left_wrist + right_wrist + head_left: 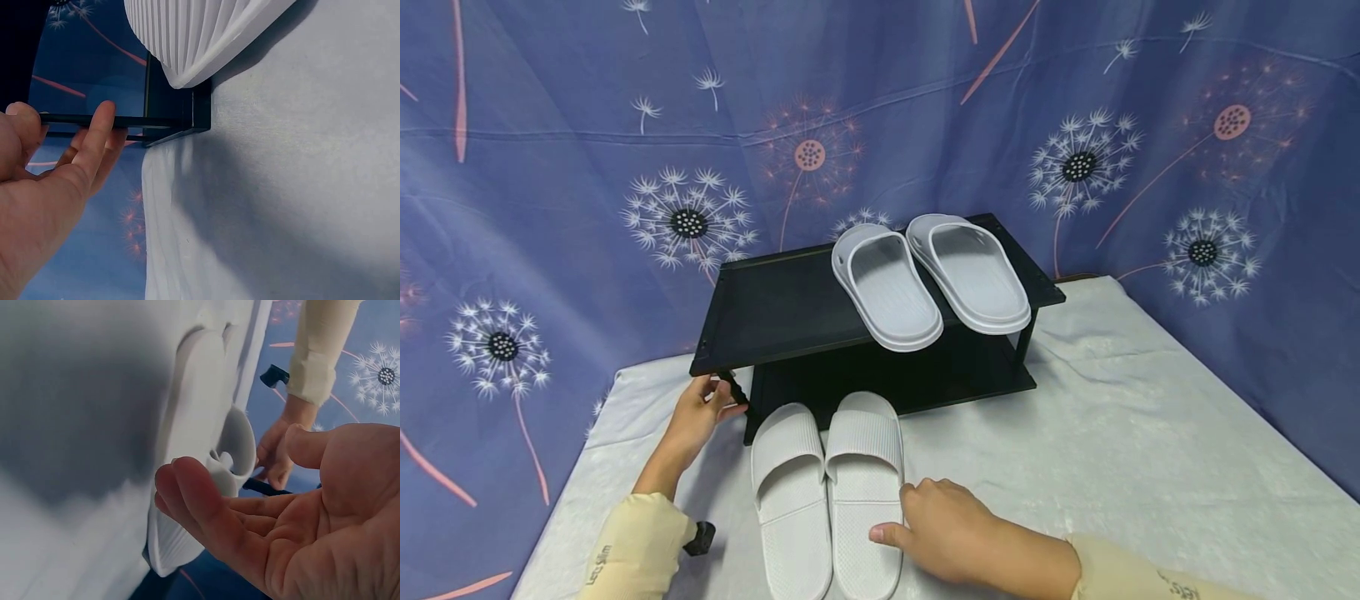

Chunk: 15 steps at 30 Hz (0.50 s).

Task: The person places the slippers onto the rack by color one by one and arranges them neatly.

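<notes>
A two-tier black shoe rack (775, 304) stands on the cloth-covered surface. My left hand (697, 421) holds the rack's left side post (150, 122), thumb and fingers about it below the top shelf. A pair of white ribbed slippers, the left slipper (793, 517) and the right slipper (867, 500), lies side by side with toes at the lower shelf. Beside the right slipper hovers my right hand (951, 529), fingers loosely bent and nothing in its grasp. In the right wrist view its fingertips (187, 481) overlap the slipper.
Two grey clogs, the left clog (891, 292) and the right clog (973, 275), sit on the top shelf, toes over its front edge. Behind hangs a blue dandelion-print curtain (925, 150). White cloth (1120, 433) covers the surface.
</notes>
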{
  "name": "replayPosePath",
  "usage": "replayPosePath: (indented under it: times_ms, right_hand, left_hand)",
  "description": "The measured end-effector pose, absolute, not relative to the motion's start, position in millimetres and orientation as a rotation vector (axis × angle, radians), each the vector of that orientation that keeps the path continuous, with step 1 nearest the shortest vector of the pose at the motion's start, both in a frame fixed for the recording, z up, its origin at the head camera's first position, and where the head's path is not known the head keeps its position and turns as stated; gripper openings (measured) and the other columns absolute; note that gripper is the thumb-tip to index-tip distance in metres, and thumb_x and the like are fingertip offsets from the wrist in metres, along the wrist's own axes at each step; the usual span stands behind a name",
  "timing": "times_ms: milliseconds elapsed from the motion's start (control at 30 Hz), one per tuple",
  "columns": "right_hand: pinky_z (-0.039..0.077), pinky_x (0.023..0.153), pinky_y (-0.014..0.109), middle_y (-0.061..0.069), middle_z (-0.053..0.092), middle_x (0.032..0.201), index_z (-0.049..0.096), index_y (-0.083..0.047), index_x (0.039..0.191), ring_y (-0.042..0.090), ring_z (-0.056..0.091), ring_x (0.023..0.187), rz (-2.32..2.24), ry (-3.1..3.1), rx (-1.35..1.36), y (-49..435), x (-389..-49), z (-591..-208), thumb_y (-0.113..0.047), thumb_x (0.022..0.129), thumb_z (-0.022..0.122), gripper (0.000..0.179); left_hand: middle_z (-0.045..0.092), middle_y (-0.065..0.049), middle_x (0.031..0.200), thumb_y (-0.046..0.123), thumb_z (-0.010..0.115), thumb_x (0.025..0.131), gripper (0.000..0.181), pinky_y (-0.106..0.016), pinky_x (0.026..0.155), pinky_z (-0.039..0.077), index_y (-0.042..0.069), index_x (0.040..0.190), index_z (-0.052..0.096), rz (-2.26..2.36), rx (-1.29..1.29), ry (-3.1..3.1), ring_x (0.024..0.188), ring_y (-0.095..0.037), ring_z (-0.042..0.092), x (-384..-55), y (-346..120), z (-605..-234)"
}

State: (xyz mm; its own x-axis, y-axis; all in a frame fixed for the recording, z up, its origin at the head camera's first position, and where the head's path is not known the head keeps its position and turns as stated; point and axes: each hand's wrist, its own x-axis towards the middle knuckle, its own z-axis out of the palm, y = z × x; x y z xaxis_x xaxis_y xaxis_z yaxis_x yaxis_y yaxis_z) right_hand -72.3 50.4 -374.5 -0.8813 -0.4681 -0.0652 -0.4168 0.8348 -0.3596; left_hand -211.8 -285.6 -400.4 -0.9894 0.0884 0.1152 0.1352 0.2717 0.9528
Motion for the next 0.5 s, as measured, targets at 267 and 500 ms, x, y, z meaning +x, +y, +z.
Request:
replayPosePath:
  times_ms: [267,500]
  right_hand:
    - [0.050,0.062,0.038,0.009,0.056,0.071,0.061,0.002,0.086,0.022,0.055,0.069,-0.413,2.835,-0.720,48,-70,-384,-0.061,0.078,0.045,0.065]
    - [0.050,0.059,0.035,0.007,0.055,0.068,0.060,-0.002,0.084,0.020,0.055,0.066,-0.365,2.832,-0.791,44,-68,-393,-0.060,0.079,0.046,0.060]
  left_hand:
    - [0.032,-0.021,0.101,0.016,0.038,0.093,0.020,-0.043,0.085,0.050,0.012,0.112,0.038,-1.911,-0.207,-2.448,0.087,-0.027,0.045,-208,-282,-393]
    - [0.031,-0.023,0.101,0.013,0.038,0.093,0.018,-0.046,0.086,0.048,0.010,0.111,0.039,-1.917,-0.212,-2.432,0.088,-0.027,0.042,-198,-274,-380]
